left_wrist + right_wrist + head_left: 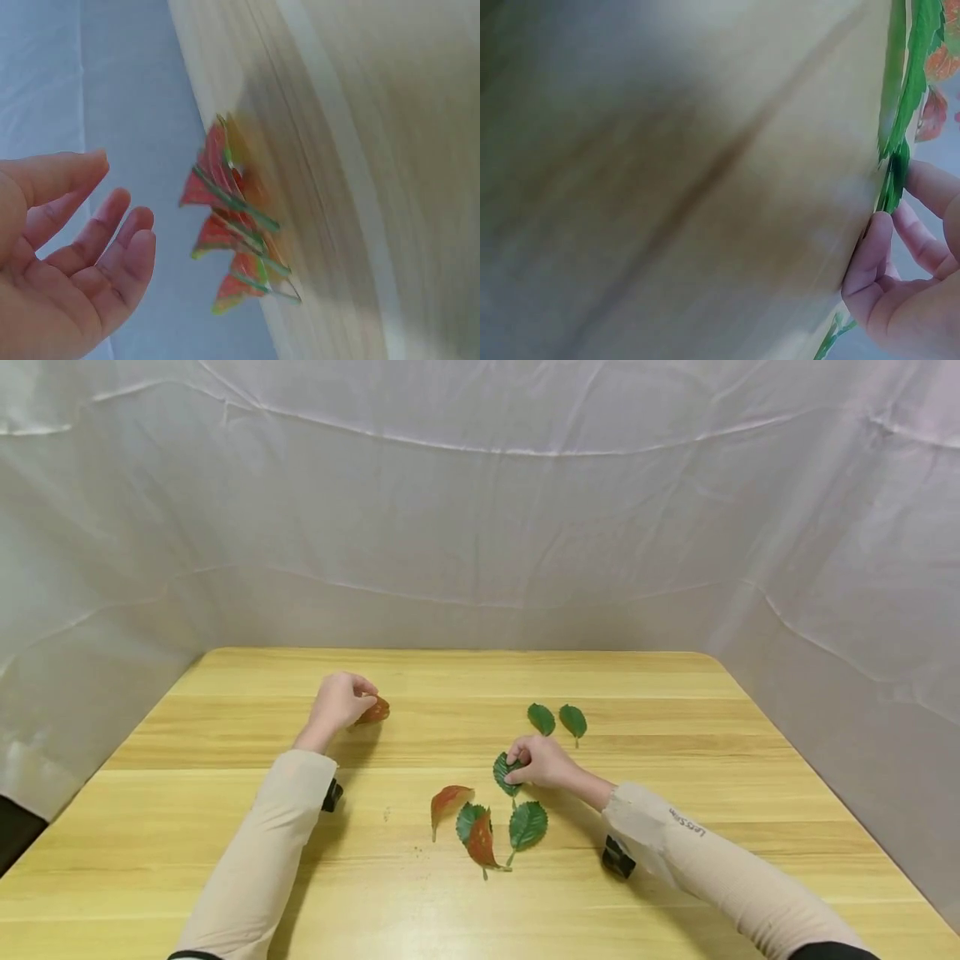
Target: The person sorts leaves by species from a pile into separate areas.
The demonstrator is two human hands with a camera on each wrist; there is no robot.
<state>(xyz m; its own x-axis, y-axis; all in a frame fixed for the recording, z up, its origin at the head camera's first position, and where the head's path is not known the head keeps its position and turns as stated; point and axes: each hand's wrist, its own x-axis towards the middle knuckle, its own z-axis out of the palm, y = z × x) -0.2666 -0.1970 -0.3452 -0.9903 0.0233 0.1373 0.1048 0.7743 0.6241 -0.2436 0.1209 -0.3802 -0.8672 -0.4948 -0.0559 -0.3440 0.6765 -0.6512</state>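
Left grip loose, half-curled; right grip in a pinch

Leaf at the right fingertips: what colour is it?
The leaf is green, clearest in the head view.

Toward the tabletop's far left corner, the left fingers partly cover the red leaves. Right fingers hide part of a green leaf. Nearer the near edge, itself cut off, a red leaf overlaps another green leaf. The right sleeve's writing is too small to read surely.
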